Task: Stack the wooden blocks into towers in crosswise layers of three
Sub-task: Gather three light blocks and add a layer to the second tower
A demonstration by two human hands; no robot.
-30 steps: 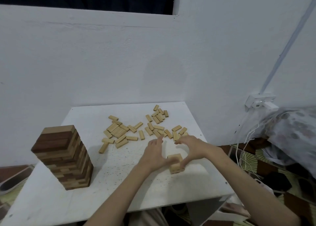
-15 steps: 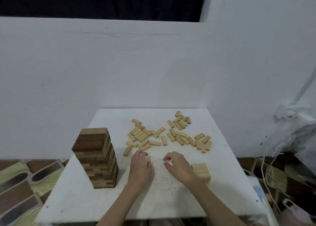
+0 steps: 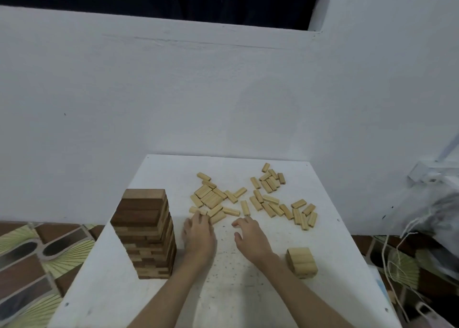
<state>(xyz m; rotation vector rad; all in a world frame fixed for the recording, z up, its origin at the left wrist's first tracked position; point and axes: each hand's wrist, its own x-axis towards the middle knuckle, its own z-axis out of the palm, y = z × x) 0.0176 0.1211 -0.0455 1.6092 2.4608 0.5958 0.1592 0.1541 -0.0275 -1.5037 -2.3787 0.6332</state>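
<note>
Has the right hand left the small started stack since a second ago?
Yes. The right hand has moved off the small stack, leftward and away toward the loose blocks; the stack now stands alone on the table.

Left hand [image 3: 198, 238] fingers [image 3: 201, 219] cover part of a loose block [image 3: 198, 211]; grip unclear. Both forearms cut off at near edge. Table [image 3: 335, 228] near corners out of frame.

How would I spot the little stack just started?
On the white table, look at the near right, beside the right forearm. The short pale stack stands alone there, unlike the tall dark-topped tower at left and the loose blocks lying flat farther back.
</note>
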